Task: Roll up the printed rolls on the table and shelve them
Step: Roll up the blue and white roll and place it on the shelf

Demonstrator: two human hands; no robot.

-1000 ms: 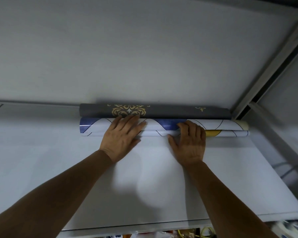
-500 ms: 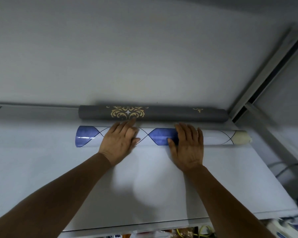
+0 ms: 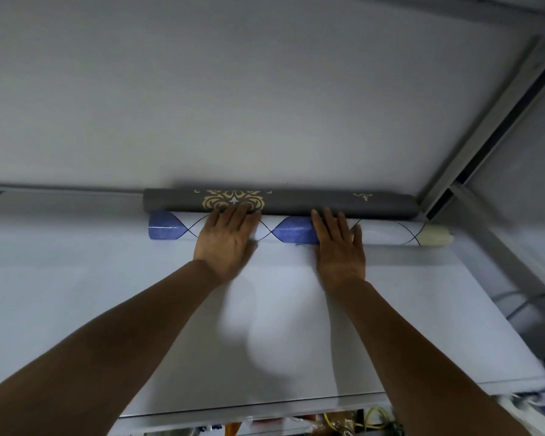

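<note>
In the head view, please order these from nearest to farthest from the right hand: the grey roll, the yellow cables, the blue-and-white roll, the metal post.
1. Blue-and-white roll: under the right hand.
2. Grey roll: just beyond the fingertips.
3. Metal post: far right, behind.
4. Yellow cables: bottom of view, near side.

Left hand, right hand and forearms are bare.

no readable text, labels or numbers anywhere.
</note>
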